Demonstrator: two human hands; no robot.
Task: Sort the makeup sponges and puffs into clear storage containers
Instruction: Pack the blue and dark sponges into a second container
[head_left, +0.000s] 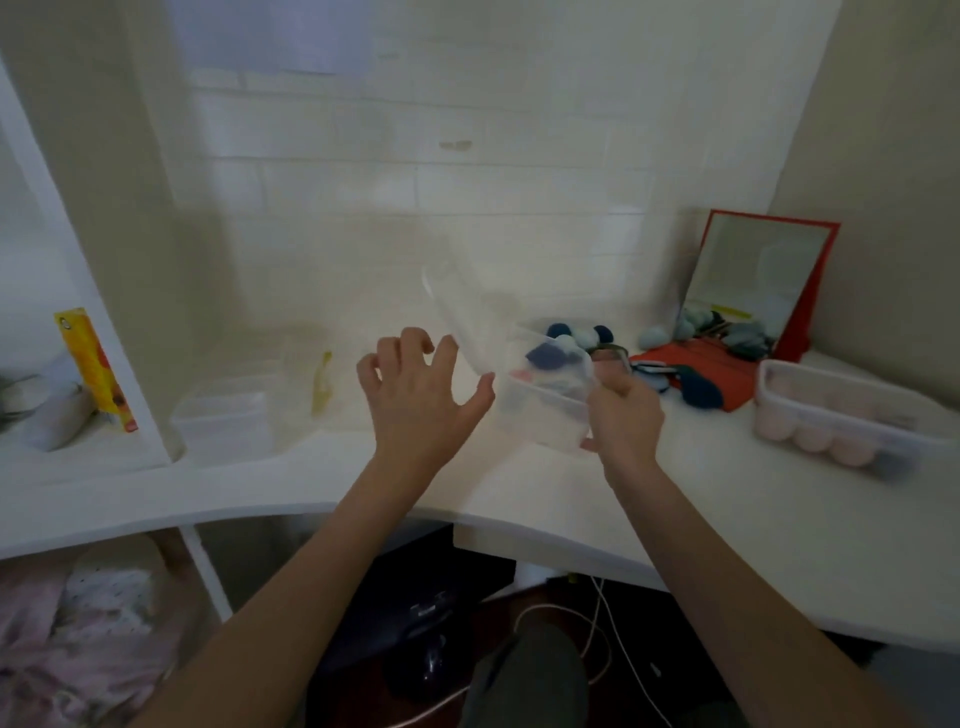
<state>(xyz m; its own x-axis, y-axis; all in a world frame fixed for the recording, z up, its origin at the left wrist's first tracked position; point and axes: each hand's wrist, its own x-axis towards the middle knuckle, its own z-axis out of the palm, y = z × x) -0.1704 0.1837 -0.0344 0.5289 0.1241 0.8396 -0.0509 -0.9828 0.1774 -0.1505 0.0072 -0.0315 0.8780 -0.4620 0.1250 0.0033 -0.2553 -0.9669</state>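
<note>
My right hand (621, 405) grips a clear container (545, 400) holding dark blue puffs, lifted and tilted above the white desk (727, 519). My left hand (421, 395) hovers just left of it with fingers spread, the thumb near the container's left wall. A clear lid (462, 317) stands tilted behind the hands; I cannot tell whether a hand touches it. Blue and pale blue sponges (576, 335) lie behind the container, and dark puffs (701, 395) rest on an orange cloth (711, 358). At right, a closed clear container (836, 410) holds pink sponges.
A red-framed mirror (753, 280) leans on the wall at the back right. Empty clear containers (223, 415) stand at the back left beside a yellow item (322, 384). A yellow box (96, 369) stands on the left shelf. Cables and dark objects lie under the desk.
</note>
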